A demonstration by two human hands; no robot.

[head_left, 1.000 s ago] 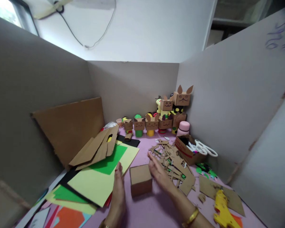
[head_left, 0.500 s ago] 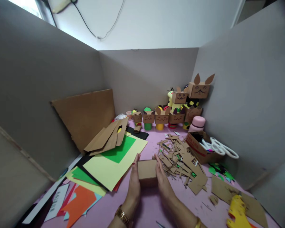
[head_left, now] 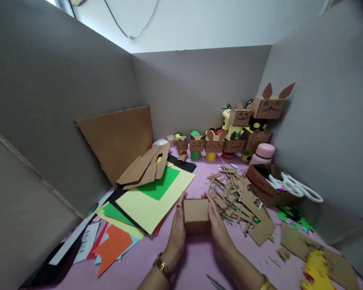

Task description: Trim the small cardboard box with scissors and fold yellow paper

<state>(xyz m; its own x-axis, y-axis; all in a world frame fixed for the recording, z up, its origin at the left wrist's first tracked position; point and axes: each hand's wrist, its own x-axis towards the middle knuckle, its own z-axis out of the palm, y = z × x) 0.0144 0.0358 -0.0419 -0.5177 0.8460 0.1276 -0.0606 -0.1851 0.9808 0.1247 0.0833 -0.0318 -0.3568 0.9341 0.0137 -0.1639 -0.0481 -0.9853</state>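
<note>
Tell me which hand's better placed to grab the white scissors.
Right, probably. Both hands press the cardboard box; the right hand sits on the side of the white scissors, the left hand across the box.

Left hand (head_left: pixel 177 230), right hand (head_left: pixel 219 233), palms inward (fingers (head_left: pixel 182 204) straight, forward)

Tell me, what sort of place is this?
Probably a small craft workstation walled by grey boards: cardboard box-headed figures line the back, coloured paper sheets and cardboard scraps lie on the pink table, and scissors rest on an open box.
</note>
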